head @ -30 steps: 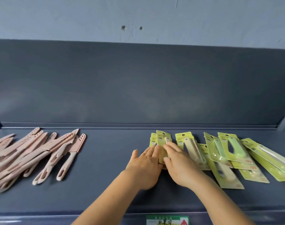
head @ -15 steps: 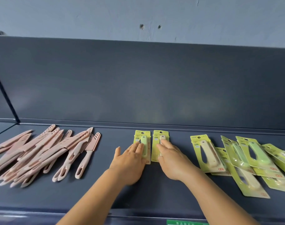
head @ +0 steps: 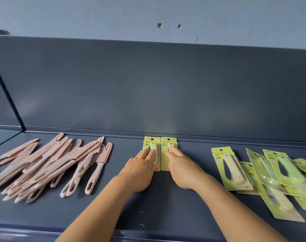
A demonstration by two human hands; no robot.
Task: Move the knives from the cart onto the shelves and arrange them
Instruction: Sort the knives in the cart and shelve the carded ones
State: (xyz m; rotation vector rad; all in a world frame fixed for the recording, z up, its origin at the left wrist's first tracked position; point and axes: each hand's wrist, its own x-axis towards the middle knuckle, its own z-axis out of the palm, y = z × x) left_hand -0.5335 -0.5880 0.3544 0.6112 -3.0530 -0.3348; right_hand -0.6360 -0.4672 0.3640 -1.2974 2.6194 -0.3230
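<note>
Two yellow-green carded fruit knives lie side by side on the dark shelf (head: 148,212), their tops against the back panel. My left hand (head: 140,172) presses flat on the left pack (head: 149,143), which holds a green knife. My right hand (head: 182,169) presses with straight fingers on the right pack (head: 169,141), which holds a cream knife. Both hands cover the lower halves of the cards. A loose overlapping pile of the same carded knives (head: 264,173) lies at the right.
A heap of pink sheathed knives (head: 49,165) fills the shelf's left part. The shelf's upright back panel (head: 148,88) rises behind everything. A divider post (head: 7,95) stands at the far left. The shelf's front lip runs along the bottom.
Both hands have slid the two packs left and back until their tops touch the back panel, now tight side by side. The view has shifted left, away from the right pile.
</note>
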